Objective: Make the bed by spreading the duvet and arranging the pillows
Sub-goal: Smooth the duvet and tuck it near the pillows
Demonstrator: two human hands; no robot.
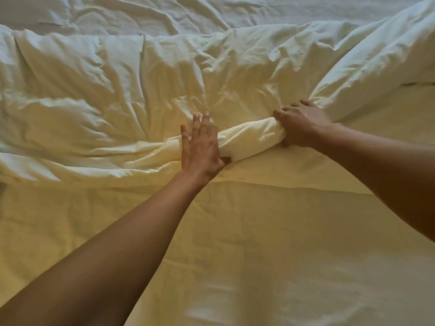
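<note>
A white, crumpled duvet [113, 95] lies bunched across the middle of the bed, with its near edge rolled into a thick fold. My left hand [200, 143] lies on that fold with the fingers straight and spread, pressing on the cloth. To the right, my right hand [300, 124] grips the rolled edge, the fingers curled over its top and the thumb under it. From there the duvet rises in a long ridge toward the upper right. No pillow is clearly visible.
A smooth cream bedsheet [259, 243] covers the near half of the bed under both forearms. More wrinkled white bedding [164, 12] lies along the far edge of the view.
</note>
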